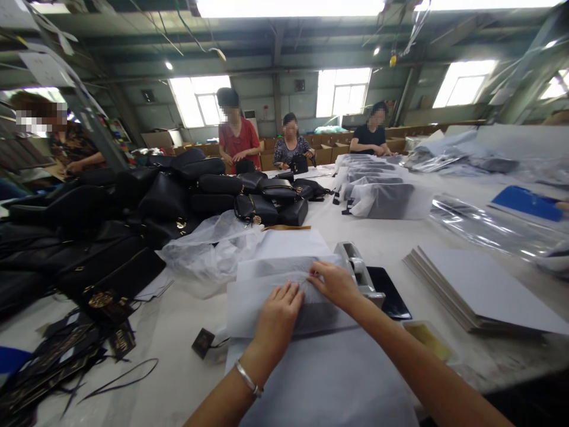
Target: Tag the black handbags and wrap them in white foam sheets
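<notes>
White sheets (pixel 324 379), left hand (pixel 281 309) flat on paper bundle (pixel 249 309), right hand (pixel 335 286) pinching its edge, tape dispenser (pixel 364 277) alongside

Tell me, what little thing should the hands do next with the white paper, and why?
Maybe the right hand should gently smooth the white wrapping paper: it looks creased between the two hands, and the left hand lies on it, so could hold it steady.
</notes>
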A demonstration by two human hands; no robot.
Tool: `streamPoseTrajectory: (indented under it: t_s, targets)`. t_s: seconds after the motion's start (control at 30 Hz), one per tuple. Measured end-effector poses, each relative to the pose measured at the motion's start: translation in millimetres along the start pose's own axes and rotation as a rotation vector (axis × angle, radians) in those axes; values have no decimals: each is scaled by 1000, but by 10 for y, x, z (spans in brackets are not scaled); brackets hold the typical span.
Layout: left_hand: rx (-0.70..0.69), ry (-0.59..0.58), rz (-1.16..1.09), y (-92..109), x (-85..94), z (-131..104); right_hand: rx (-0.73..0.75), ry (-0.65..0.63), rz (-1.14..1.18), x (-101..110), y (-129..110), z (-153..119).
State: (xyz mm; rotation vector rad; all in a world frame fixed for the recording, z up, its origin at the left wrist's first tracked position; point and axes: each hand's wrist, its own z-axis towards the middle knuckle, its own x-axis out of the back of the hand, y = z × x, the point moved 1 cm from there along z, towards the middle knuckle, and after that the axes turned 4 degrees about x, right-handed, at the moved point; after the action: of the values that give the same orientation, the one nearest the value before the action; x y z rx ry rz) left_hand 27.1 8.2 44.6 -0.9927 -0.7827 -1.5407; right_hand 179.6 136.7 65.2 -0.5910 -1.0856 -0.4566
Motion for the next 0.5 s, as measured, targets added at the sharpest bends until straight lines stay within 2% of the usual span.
streamPoseTrajectory:
  t_s: [0.07, 0.13, 0.2, 0.27, 0.37, 0.5]
  targets:
    - [63, -85, -2, 25, -53, -6, 10, 70, -43, 36, 92, -13]
    - [102, -131, -10, 20, -77, 9, 0, 201, -81, 112, 250, -89]
    - [125, -152, -19, 6, -90, 24, -65, 354, -93, 207, 461, -246]
    - [132, -154, -26, -4, -107, 26, -188, 447, -83, 280, 684, -464]
    - [135, -145, -36, -8, -141, 12, -395, 409, -16, 298, 935, -796]
    - [133, -132, -49, -11, -163, -7, -631, 238, 314, 177, 1014, -1014]
